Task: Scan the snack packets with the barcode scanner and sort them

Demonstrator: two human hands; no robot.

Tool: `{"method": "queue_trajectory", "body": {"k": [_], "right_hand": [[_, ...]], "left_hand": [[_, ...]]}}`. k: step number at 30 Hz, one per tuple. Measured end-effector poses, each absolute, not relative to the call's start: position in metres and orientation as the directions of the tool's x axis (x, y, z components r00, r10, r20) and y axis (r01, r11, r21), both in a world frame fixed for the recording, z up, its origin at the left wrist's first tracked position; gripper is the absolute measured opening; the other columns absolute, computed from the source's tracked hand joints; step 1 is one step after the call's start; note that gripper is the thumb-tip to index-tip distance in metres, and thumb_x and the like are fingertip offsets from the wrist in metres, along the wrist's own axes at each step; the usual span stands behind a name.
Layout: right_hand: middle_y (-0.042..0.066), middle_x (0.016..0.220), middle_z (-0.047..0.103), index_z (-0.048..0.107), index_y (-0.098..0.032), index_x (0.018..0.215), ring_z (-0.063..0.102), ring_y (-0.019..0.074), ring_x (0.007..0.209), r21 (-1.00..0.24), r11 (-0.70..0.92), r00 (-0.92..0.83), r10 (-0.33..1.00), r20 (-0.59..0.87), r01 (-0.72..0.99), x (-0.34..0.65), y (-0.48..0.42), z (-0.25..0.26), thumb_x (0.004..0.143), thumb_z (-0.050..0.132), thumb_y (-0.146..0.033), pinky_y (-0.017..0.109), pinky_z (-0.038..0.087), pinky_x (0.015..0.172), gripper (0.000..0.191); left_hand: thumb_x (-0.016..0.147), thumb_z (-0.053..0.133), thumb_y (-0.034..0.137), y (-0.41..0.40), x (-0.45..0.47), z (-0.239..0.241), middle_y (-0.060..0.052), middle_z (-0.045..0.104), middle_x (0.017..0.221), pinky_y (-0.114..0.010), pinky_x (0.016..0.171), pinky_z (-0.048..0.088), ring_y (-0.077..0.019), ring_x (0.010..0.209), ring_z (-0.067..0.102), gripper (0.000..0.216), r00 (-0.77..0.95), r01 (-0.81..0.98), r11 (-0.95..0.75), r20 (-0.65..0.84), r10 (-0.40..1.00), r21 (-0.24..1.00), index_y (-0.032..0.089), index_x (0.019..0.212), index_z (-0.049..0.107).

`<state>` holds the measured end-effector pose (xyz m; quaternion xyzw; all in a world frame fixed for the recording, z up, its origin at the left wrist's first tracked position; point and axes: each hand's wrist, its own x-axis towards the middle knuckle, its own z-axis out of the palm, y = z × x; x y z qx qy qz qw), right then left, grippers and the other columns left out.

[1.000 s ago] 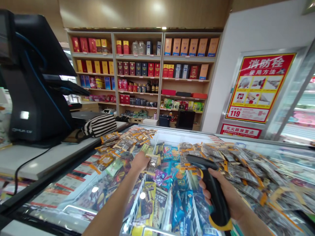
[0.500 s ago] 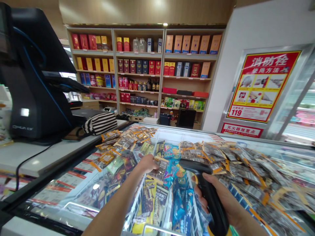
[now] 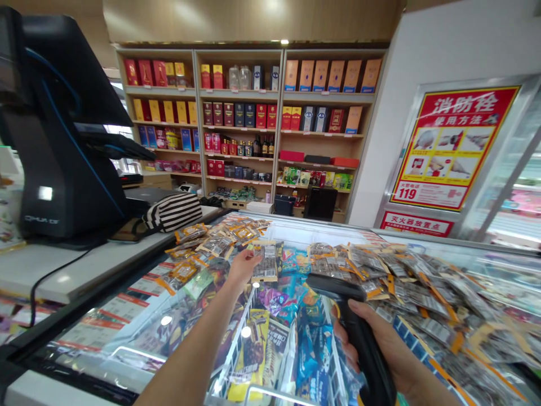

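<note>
My left hand (image 3: 244,267) pinches the left edge of a clear snack packet (image 3: 266,264), its barcode label facing up, held above the freezer's glass top. A black handheld barcode scanner (image 3: 359,332) is gripped in my right hand (image 3: 376,344), its head (image 3: 336,286) pointing left toward the middle. Similar packets lie in a big pile (image 3: 422,287) to the right of the scanner. A smaller pile (image 3: 224,237) of orange-edged packets sits at the far left, just beyond my left hand.
Under the glass, a white wire basket (image 3: 243,330) holds yellow and blue ice-cream wrappers (image 3: 310,349). At left, a black checkout terminal (image 3: 63,141) and a striped pouch (image 3: 173,212) stand on the counter (image 3: 63,276). Shelves of boxes (image 3: 236,115) line the back wall.
My left hand has moved up and slightly left with the packet, away from the scanner head. The packet's label now faces up more plainly. My right hand stays nearly still.
</note>
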<state>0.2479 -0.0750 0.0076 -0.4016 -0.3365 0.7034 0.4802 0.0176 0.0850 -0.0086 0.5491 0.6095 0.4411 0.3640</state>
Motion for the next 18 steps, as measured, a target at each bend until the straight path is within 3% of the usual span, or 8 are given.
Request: {"method": "queue_trajectory", "body": {"k": [5,10,14,18], "right_hand": [[0.001,0.055,0.053,0.054,-0.014,0.071,0.046,0.0077,0.037,-0.864,-0.261,-0.159,0.964,-0.211,-0.431,0.264,-0.072,0.018,0.073,0.044,-0.04,0.021,0.04,0.035,0.028],[0.0,0.055,0.051,0.054,-0.017,0.078,0.044,0.0091,0.041,-0.837,-0.049,0.017,0.997,-0.069,-0.545,0.317,-0.069,0.035,0.071,0.046,-0.037,0.022,0.039,0.036,0.023],[0.0,0.057,0.05,0.053,-0.017,0.076,0.044,0.0092,0.042,-0.819,0.048,0.158,0.986,-0.053,-0.572,0.356,-0.068,0.038,0.069,0.047,-0.036,0.022,0.04,0.037,0.021],[0.0,0.057,0.049,0.053,-0.017,0.075,0.043,0.0083,0.043,-0.8,0.066,0.183,0.982,-0.056,-0.597,0.365,-0.067,0.033,0.07,0.045,-0.035,0.021,0.04,0.037,0.021]], "left_hand": [[0.078,0.045,0.03,0.081,0.02,-0.007,-0.003,0.055,0.091,-0.03,0.063,0.047,-0.0124,0.074,0.054,0.025,-0.139,0.272,0.038,0.0,0.99,0.962,0.014,0.097,0.049],[0.078,0.045,0.029,0.08,0.044,-0.002,-0.004,0.054,0.093,-0.03,0.064,0.047,-0.0124,0.075,0.054,0.026,-0.091,0.209,0.078,-0.06,0.994,0.975,0.014,0.099,0.048],[0.078,0.045,0.029,0.089,0.087,0.01,-0.004,0.054,0.096,-0.032,0.066,0.047,-0.0132,0.077,0.054,0.027,-0.016,0.198,0.085,-0.083,0.996,0.977,0.014,0.1,0.048],[0.078,0.044,0.03,0.096,0.149,0.019,-0.005,0.053,0.1,-0.033,0.069,0.046,-0.0145,0.081,0.054,0.029,0.088,0.217,0.063,-0.084,0.993,0.974,0.015,0.103,0.047]]}}
